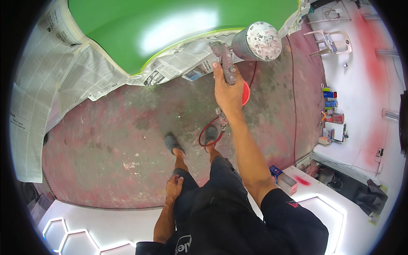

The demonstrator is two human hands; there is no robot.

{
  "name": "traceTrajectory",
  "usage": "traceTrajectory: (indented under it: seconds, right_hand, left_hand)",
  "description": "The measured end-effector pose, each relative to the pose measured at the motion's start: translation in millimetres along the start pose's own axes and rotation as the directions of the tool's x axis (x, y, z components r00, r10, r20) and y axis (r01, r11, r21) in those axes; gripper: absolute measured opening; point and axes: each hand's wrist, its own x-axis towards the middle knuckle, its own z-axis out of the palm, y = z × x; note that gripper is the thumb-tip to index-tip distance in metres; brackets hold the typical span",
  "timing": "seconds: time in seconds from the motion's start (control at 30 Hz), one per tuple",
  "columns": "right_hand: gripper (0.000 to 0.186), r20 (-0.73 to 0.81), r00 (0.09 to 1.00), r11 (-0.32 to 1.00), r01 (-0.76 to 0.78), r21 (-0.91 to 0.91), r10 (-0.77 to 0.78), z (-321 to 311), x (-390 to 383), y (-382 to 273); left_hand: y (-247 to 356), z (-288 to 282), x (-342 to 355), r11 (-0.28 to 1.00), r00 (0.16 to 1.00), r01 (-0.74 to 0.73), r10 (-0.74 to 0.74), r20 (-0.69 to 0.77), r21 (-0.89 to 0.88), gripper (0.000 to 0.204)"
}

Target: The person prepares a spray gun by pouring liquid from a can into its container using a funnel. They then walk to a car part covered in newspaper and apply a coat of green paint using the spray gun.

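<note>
My right hand (229, 95) is wrapped round the handle of a paint spray gun (226, 63), its thumb along the back of the body. A grey paint cup (255, 41) with a paint-spotted lid sits on the gun. From the bottom of its handle runs a dark red air hose (202, 134). Ahead of the gun is a glossy green car panel (110, 29), its edges masked with newspaper (93, 72). My left hand (174, 187) rests loosely against my left thigh, holding nothing, fingers partly hidden.
A red round thing (246, 93) shows partly behind my right wrist. The floor (127, 127) is stained red and grey, and the hose crosses it at the right. A white plastic chair (335, 42) and several cans (335, 117) stand by the right wall.
</note>
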Motion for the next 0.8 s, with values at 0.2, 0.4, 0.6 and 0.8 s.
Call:
traceTrajectory:
  seconds: [0.2,0.4,0.6,0.8]
  right_hand:
    - [0.039,-0.11,0.988,0.992,0.115,0.06,-0.108,-2,5,13]
    - [0.032,-0.031,0.99,0.99,0.138,0.004,-0.138,23,-10,24]
    - [0.032,0.07,0.974,0.977,0.212,0.038,-0.214,58,-29,33]
    - [0.032,0.127,0.97,0.979,0.206,0.011,-0.206,82,-44,37]
  left_hand:
    - [5,0,-3,1.0,1.0,0.01,-0.01,-0.001,0.007,0.053]
    - [7,-5,-8,1.0,1.0,0.017,-0.017,-0.002,-0.008,0.053]
    - [-12,2,-8,1.0,0.998,0.014,-0.015,-0.054,-0.015,0.053]
    - [-13,2,-11,0.996,0.997,0.059,-0.062,-0.048,-0.069,0.053]
